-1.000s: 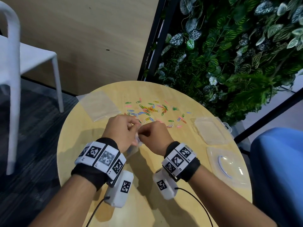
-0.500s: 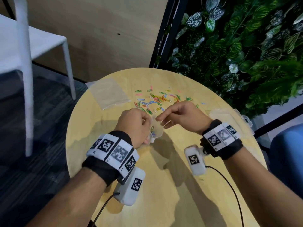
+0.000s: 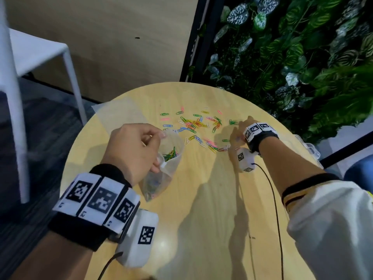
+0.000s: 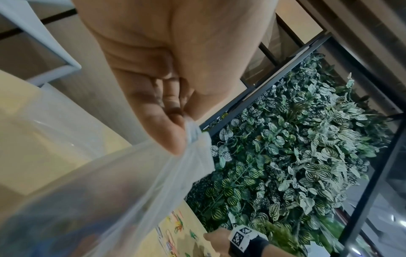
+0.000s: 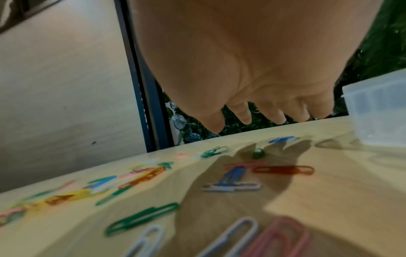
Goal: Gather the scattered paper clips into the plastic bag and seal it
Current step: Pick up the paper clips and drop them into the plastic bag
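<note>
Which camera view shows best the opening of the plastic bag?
The head view: the plastic bag hangs open from the left hand, clips inside. The left wrist view shows only its blurred wall; the right wrist view shows none of it.

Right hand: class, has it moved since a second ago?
Yes. The right hand has left the plastic bag and moved rightward across the table, over the scattered paper clips.

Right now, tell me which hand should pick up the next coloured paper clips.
Right hand: it hovers open over the scattered coloured paper clips on the round wooden table. Left hand is busy pinching the clear plastic bag open.
</note>
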